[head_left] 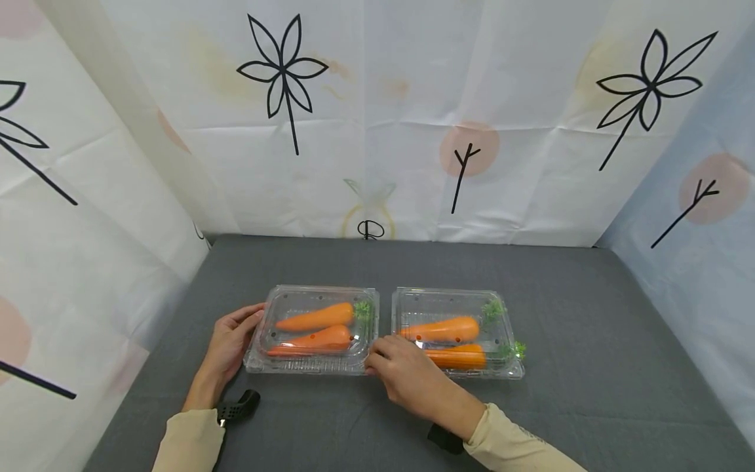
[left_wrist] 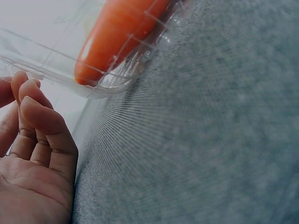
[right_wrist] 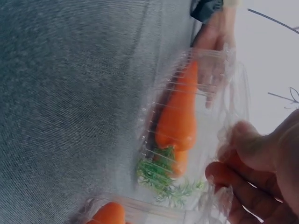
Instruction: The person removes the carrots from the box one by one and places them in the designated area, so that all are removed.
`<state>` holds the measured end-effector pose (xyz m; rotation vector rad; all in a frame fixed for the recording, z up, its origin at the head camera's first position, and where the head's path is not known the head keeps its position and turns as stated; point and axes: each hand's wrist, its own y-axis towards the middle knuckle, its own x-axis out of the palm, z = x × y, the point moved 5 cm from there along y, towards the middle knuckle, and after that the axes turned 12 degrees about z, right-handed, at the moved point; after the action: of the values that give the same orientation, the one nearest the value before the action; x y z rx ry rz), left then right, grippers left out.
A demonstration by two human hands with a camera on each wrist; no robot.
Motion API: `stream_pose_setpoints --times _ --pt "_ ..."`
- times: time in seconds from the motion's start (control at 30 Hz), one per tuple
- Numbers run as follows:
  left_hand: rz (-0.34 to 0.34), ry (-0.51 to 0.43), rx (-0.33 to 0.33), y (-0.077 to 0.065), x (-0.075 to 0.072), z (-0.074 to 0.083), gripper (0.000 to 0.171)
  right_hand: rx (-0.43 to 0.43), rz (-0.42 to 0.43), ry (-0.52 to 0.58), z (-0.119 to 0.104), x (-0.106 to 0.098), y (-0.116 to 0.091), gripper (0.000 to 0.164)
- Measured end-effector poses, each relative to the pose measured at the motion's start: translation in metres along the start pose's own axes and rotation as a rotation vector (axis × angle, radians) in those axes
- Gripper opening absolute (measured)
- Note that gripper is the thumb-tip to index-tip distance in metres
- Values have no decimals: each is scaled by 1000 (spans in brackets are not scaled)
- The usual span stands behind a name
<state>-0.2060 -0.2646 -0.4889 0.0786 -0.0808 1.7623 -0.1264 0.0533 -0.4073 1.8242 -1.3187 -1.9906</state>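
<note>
Two clear plastic clamshell boxes stand side by side. The left clamshell box (head_left: 312,295) holds two orange carrots, the upper carrot (head_left: 318,317) with a green top; its lid lies over them. My left hand (head_left: 229,342) is at this box's left side, fingertips and thumb bent together at the rim in the left wrist view. At its right front corner my right hand (head_left: 407,377) pinches the edge between thumb (right_wrist: 246,135) and fingers. The right clamshell box (head_left: 436,299) also holds carrots, such as one whole carrot (head_left: 445,329), partly hidden behind my right hand.
Both boxes stand on a grey cloth-covered table (head_left: 330,419). White printed sheets (head_left: 401,65) with flower drawings enclose the back and sides. A green leafy tuft (head_left: 520,350) shows at the right box's right edge. Black bands are on both wrists.
</note>
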Motion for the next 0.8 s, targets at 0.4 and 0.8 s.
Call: stream_pose_setpoints --times 0.4,0.8 --pt "8 15 -1 1 -2 -4 22 -56 -20 -169 -7 8 -3 14" --pt "-4 -26 5 0 1 0 23 13 182 76 5 -27 20 11"
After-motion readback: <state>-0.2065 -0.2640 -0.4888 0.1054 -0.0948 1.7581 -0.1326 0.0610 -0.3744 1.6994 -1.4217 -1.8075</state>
